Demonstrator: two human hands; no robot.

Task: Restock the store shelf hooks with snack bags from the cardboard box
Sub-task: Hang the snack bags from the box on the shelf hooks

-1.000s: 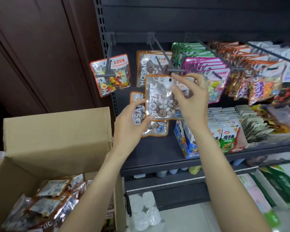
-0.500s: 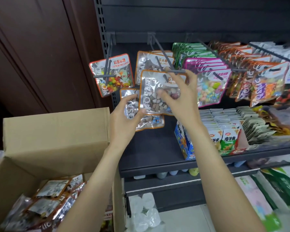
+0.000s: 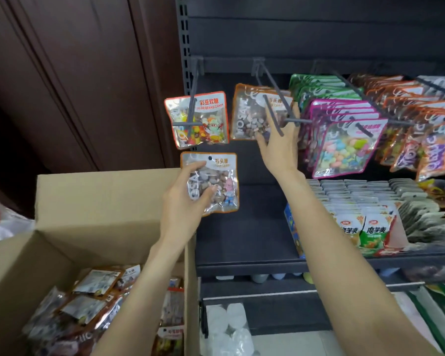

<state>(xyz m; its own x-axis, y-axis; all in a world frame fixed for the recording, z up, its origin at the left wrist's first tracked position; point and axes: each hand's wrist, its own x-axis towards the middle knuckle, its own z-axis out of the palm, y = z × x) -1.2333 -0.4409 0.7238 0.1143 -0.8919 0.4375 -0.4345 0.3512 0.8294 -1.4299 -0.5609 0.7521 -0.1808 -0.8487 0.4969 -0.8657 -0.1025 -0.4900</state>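
Glossy stone-candy bag [image 3: 252, 113] newly hung; right hand [image 3: 280, 142] flat against it.

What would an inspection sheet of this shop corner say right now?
Surface: dark shelf, part bare.
Job's things: stone-candy bag in left hand; same kind hung on middle hook; cardboard box open, more bags inside.
Clutter: nothing seen.
Hands: right hand open, fingers up at the hung bags.
Cables: nothing seen.
Surroundings: colour-bean bag, pink bags, dark wood panel.
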